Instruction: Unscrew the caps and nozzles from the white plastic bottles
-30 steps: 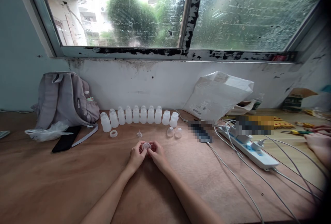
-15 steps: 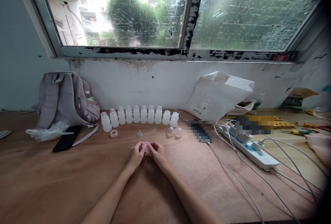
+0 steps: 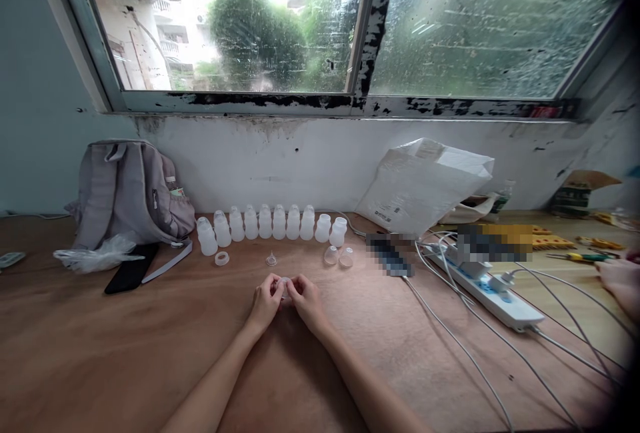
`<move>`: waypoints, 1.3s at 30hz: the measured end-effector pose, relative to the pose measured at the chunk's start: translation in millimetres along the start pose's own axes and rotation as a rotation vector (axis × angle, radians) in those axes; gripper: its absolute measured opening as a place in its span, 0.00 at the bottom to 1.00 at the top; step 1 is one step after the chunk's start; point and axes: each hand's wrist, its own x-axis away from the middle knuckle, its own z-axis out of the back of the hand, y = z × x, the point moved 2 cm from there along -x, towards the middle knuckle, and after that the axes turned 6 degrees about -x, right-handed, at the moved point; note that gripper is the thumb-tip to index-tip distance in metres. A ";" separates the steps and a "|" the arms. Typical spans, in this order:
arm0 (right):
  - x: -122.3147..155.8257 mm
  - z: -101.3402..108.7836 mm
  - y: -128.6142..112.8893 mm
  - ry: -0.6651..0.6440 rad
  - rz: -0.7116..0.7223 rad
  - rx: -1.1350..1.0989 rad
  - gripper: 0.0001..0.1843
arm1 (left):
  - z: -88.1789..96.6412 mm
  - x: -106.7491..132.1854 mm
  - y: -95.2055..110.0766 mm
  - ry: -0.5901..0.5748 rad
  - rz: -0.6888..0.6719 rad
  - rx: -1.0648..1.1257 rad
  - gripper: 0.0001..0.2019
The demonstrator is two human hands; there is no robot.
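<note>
My left hand and my right hand are closed, pinching a small translucent bottle collar ring between them. The fingers cover part of it, and I cannot tell whether a teat sits inside. Beyond the hands, a clear silicone teat stands on the table, with another collar ring lying to its left. Two clear domed caps rest to the right. Behind these, several frosted baby bottles form a row; the two rightmost, including an open bottle, have no tops.
On the left are a grey backpack, a plastic bag and a black flat case. A white bag, a blurred phone, a power strip and cables occupy the right. Another person's hand shows at the right edge.
Both of my hands stay in place, with the ring turned slightly between the fingers. The view has shifted a little, and the other person's hand at the right has moved slightly.
</note>
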 end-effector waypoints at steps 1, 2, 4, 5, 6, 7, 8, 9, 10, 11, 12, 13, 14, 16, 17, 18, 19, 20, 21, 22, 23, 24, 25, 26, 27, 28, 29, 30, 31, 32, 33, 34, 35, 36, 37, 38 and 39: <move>0.2 -0.4 0.2 -0.001 -0.002 -0.008 0.13 | 0.6 -0.1 0.5 0.003 -0.003 -0.005 0.11; 0.4 -0.7 0.4 -0.003 -0.002 -0.016 0.13 | 1.3 -0.2 0.9 0.007 -0.005 -0.010 0.11; 0.9 -1.5 0.9 -0.011 0.002 -0.032 0.12 | 2.6 -0.7 1.3 0.013 -0.012 -0.019 0.10; 1.2 -1.9 1.2 -0.014 0.007 -0.038 0.12 | 3.1 -1.0 1.2 0.016 -0.015 -0.022 0.09; 1.5 -2.0 1.4 -0.017 0.011 -0.043 0.12 | 3.6 -1.2 1.0 0.018 -0.017 -0.026 0.09; 1.7 -2.0 1.5 -0.019 0.015 -0.046 0.12 | 4.0 -1.3 0.8 0.019 -0.018 -0.029 0.09; 1.8 -1.9 1.6 -0.020 0.018 -0.048 0.11 | 4.3 -1.2 0.7 0.019 -0.018 -0.032 0.09; 1.7 -1.5 1.5 -0.022 0.021 -0.047 0.11 | 4.5 -1.1 0.7 0.019 -0.018 -0.036 0.09; 1.5 -1.0 1.3 -0.024 0.023 -0.043 0.10 | 4.8 -0.8 0.9 0.017 -0.018 -0.042 0.08; 1.3 -0.3 0.8 -0.027 0.027 -0.036 0.09 | 4.9 -0.4 1.3 0.012 -0.020 -0.048 0.08; 1.0 0.4 0.1 -0.026 0.032 -0.025 0.07 | 5.0 0.0 1.9 0.007 -0.023 -0.055 0.08; 0.8 1.1 -0.7 -0.023 0.036 -0.014 0.06 | 5.2 0.4 2.6 0.002 -0.027 -0.063 0.08; 0.8 1.6 -1.6 -0.019 0.041 -0.004 0.05 | 5.4 0.8 3.3 0.000 -0.033 -0.074 0.08; 1.1 2.1 -3.8 -0.012 0.054 0.007 0.04 | 5.8 1.4 4.5 0.005 -0.051 -0.106 0.08; 1.4 2.0 -4.9 -0.012 0.061 0.009 0.04 | 6.1 1.6 4.7 0.013 -0.061 -0.128 0.07; 1.8 1.7 -5.8 -0.014 0.068 0.009 0.04 | 6.2 1.7 4.8 0.022 -0.070 -0.149 0.07; 2.1 1.4 -6.6 -0.017 0.073 0.009 0.04 | 6.3 1.8 4.6 0.029 -0.077 -0.169 0.06; 2.4 1.1 -7.1 -0.019 0.076 0.012 0.04 | 6.3 1.9 4.3 0.035 -0.082 -0.185 0.06; 2.5 0.9 -7.5 -0.020 0.077 0.015 0.03 | 6.2 2.1 4.0 0.040 -0.087 -0.199 0.05; 2.6 0.9 -7.6 -0.021 0.078 0.019 0.03 | 6.1 2.2 3.7 0.042 -0.091 -0.212 0.05; 2.6 0.9 -7.7 -0.023 0.080 0.023 0.03 | 6.0 2.4 3.6 0.042 -0.095 -0.224 0.05; 2.6 1.0 -7.6 -0.027 0.081 0.025 0.03 | 5.9 2.7 3.5 0.043 -0.097 -0.236 0.05; 2.7 1.2 -7.4 -0.030 0.083 0.027 0.03 | 6.0 3.0 3.6 0.044 -0.096 -0.247 0.06; 2.8 1.4 -7.3 -0.033 0.087 0.030 0.03 | 6.1 3.3 3.8 0.044 -0.092 -0.256 0.06; 3.0 1.6 -7.2 -0.036 0.091 0.034 0.03 | 6.4 3.6 3.9 0.045 -0.085 -0.262 0.06; 3.2 1.7 -7.0 -0.036 0.094 0.039 0.02 | 6.6 3.8 4.0 0.043 -0.077 -0.266 0.07; 3.4 1.8 -7.0 -0.033 0.096 0.041 0.01 | 6.7 4.0 3.9 0.039 -0.071 -0.267 0.07; 3.5 1.9 -6.9 -0.029 0.094 0.040 0.01 | 6.8 4.0 3.6 0.033 -0.068 -0.265 0.06; 3.5 1.9 -7.0 -0.030 0.085 0.029 0.01 | 6.7 3.7 2.9 0.027 -0.066 -0.256 0.06; 3.4 1.5 -7.0 -0.043 0.065 0.002 0.02 | 6.7 3.0 1.8 0.028 -0.064 -0.236 0.06; 3.0 0.9 -7.0 -0.068 0.035 -0.049 0.04 | 6.6 2.0 0.3 0.032 -0.055 -0.198 0.06; 2.4 0.1 -7.0 -0.102 -0.007 -0.124 0.07 | 6.5 0.6 -1.9 0.033 -0.029 -0.126 0.07; 1.7 -0.8 -6.9 -0.136 -0.061 -0.219 0.11 | 6.2 -1.2 -4.5 0.029 0.012 -0.033 0.07; 1.0 -1.5 -6.7 -0.163 -0.121 -0.324 0.15 | 5.6 -3.1 -7.2 0.018 0.060 0.068 0.08; 0.2 -2.1 -6.4 -0.178 -0.182 -0.424 0.19 | 4.9 -5.1 -9.4 -0.001 0.108 0.161 0.10; -0.6 -2.3 -5.9 -0.179 -0.237 -0.505 0.23 | 4.2 -6.8 -11.0 -0.027 0.149 0.236 0.11; -1.4 -2.3 -5.2 -0.173 -0.278 -0.560 0.25 | 3.6 -8.2 -11.8 -0.058 0.177 0.288 0.13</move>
